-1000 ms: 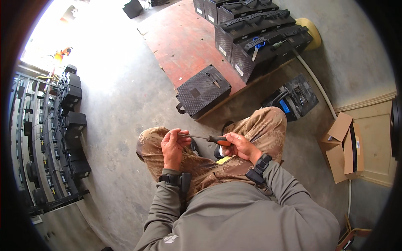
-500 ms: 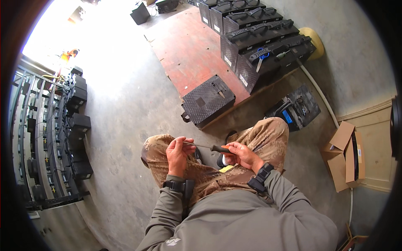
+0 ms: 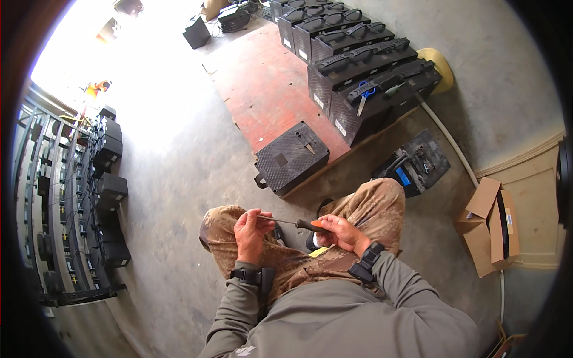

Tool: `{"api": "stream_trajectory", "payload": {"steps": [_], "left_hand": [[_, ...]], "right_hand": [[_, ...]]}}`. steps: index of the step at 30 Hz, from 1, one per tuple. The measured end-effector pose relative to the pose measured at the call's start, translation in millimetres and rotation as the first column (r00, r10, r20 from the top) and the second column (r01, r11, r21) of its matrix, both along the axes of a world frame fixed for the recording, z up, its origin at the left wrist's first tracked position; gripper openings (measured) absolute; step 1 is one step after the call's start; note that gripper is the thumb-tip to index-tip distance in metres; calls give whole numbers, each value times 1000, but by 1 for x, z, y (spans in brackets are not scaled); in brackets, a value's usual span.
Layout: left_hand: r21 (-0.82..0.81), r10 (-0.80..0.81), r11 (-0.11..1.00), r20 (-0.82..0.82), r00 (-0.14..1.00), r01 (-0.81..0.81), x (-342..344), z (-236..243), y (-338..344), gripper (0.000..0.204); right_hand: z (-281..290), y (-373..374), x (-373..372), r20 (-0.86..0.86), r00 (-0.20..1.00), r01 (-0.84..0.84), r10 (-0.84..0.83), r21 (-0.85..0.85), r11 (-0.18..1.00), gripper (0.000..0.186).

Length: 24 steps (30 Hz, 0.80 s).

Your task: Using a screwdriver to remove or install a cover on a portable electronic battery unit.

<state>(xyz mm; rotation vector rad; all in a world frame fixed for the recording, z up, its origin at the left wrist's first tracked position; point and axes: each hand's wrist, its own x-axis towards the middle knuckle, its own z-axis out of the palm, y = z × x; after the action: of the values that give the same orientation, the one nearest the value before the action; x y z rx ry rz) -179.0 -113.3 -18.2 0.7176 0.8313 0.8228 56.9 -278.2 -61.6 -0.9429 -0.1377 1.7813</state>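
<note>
I sit cross-legged with a screwdriver (image 3: 307, 224) held sideways above my lap, its shaft pointing left and its black and orange handle to the right. My left hand (image 3: 249, 234) pinches the tip end of the thin metal shaft. My right hand (image 3: 343, 234) grips the handle. Beyond my knees lies a black checkered box (image 3: 286, 161) on the edge of a reddish board (image 3: 262, 101), with a small tool on its lid. A dirty black case (image 3: 424, 164) with a blue patch rests on the floor past my right knee.
Rows of black cases (image 3: 379, 98), one carrying blue scissors (image 3: 365, 95), stand on the board. A rack of black units (image 3: 104, 197) lines the left side. An open cardboard box (image 3: 486, 230) lies at the right beside a white pipe (image 3: 453, 143). Black gear (image 3: 233, 21) sits at the back.
The view has shifted, so the room and my legs sit lower in the picture. My hands keep their hold on the screwdriver, with little visible movement relative to my lap.
</note>
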Motion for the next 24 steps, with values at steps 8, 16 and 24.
{"api": "stream_trajectory", "payload": {"steps": [8, 16, 24], "left_hand": [[29, 1, 1000, -14, 1000, -1, -3, -2, 0, 27], [10, -18, 1000, -17, 1000, 18, -2, 0, 0, 27], [16, -24, 1000, -39, 999, 25, -2, -6, 1, 26]], "right_hand": [[6, 3, -3, 29, 999, -39, 38, 28, 999, 35], [4, 0, 0, 48, 999, 14, -12, -36, 999, 36], [-1, 2, -3, 120, 992, -27, 29, -17, 999, 33]]}}
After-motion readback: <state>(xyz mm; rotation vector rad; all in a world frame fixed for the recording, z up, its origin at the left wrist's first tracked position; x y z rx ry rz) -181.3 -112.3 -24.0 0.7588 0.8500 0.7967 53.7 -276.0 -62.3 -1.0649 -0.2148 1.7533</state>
